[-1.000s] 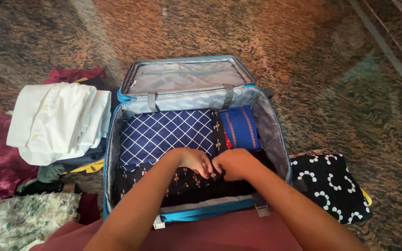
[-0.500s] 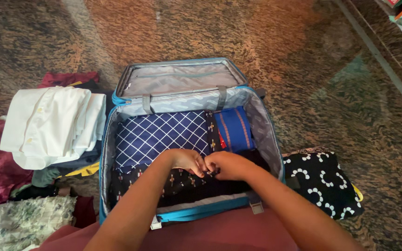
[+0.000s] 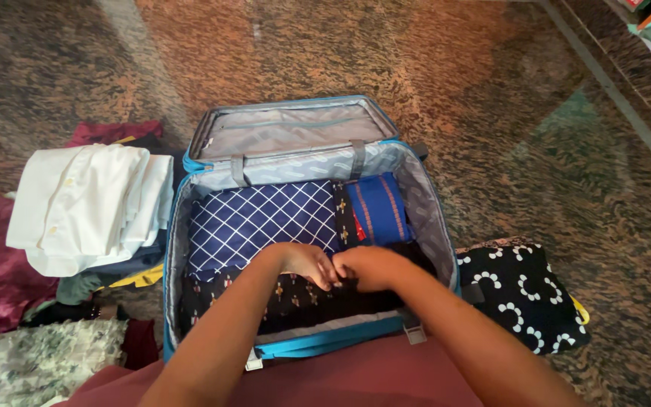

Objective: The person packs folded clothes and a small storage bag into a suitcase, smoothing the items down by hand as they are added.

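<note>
Both hands meet over the near half of the open blue suitcase [image 3: 190, 169]. The left hand [image 3: 312, 264] and right hand [image 3: 371, 269] are curled nearly closed, knuckles touching, apparently pinching the black patterned cloth [image 3: 295, 301] under them, though the grip itself is hidden. Behind lie a navy checked fold [image 3: 261, 218] and a blue striped one [image 3: 378, 207]. Folded white shirts [image 3: 88, 203] sit left.

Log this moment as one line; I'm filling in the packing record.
left hand: on black patterned garment | right hand: same garment, touching left | open blue suitcase | white shirt on floor beside it
</note>
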